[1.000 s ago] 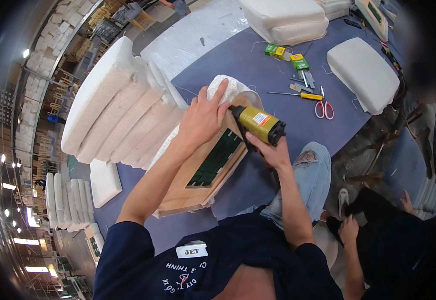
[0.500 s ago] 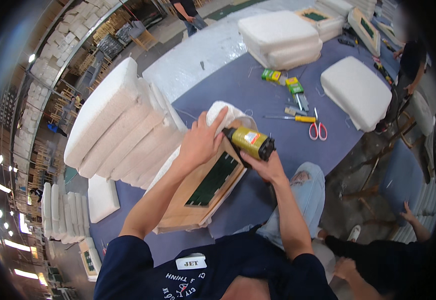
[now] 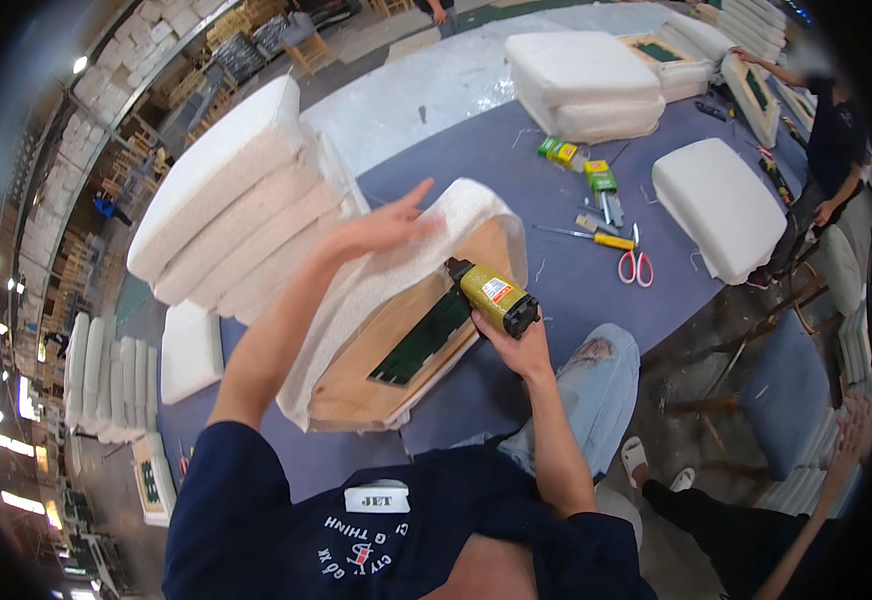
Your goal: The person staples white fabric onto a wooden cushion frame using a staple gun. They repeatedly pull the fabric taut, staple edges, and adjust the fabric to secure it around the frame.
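My right hand (image 3: 522, 350) is wrapped round the grip of an olive-green staple gun (image 3: 494, 296) with a black nose and end cap. The gun is over a seat cushion (image 3: 341, 388) that leans with its wooden underside toward me. A dark green panel (image 3: 422, 340) fills the opening in that wood. White fabric (image 3: 471, 205) wraps the cushion's edge and stands loose around the far corner. Above the fabric's left part, my left hand (image 3: 388, 226) has its fingers stretched out, slightly blurred, and holds nothing; whether it touches the fabric I cannot tell.
Stacked white cushions (image 3: 236, 190) rise at the left. Rightward on the blue-grey table (image 3: 566, 285) lie green-and-yellow boxes (image 3: 601, 178), a yellow-handled screwdriver (image 3: 611, 241), red-handled scissors (image 3: 636, 268) and a white cushion (image 3: 718, 205). Other people are at the right, beside an upholstered chair (image 3: 796, 390).
My left hand has left the cushion's far corner, moving left with fingers spread. The staple gun has drawn slightly back toward me from that corner, and more of the wooden underside shows.
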Motion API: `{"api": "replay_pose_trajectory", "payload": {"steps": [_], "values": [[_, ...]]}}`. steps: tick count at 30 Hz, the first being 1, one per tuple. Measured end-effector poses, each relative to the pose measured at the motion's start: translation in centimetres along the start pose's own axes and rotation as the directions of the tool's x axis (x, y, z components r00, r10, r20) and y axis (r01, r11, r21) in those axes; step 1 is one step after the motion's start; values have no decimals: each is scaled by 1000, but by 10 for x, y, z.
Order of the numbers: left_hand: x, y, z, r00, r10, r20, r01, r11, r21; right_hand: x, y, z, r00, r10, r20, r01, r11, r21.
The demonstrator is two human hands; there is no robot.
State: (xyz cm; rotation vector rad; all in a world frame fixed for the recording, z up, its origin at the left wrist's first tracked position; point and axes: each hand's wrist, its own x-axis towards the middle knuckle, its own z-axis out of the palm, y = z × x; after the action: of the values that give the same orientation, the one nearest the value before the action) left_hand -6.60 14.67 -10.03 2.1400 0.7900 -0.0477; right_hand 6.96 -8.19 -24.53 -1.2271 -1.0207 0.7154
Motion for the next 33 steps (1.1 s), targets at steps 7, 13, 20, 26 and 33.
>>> {"api": "replay_pose_trajectory", "payload": {"steps": [7,13,20,26,33], "values": [[-8,-28,20,987,-6,-160,3,1000,-20,-10,-8,31,995,-96,42,91,990,106],[-22,6,51,909,85,-408,72,933,354,-2,-10,23,991,-112,70,107,992,70],[-35,19,71,842,337,-421,85,688,721,10,-11,4,996,46,-70,-36,989,143],[-40,25,70,884,307,-354,30,716,697,17,-20,-7,996,54,-74,-43,989,142],[-46,27,68,910,256,-327,49,716,696,16,-22,-3,1000,1,5,-2,990,139]]}}
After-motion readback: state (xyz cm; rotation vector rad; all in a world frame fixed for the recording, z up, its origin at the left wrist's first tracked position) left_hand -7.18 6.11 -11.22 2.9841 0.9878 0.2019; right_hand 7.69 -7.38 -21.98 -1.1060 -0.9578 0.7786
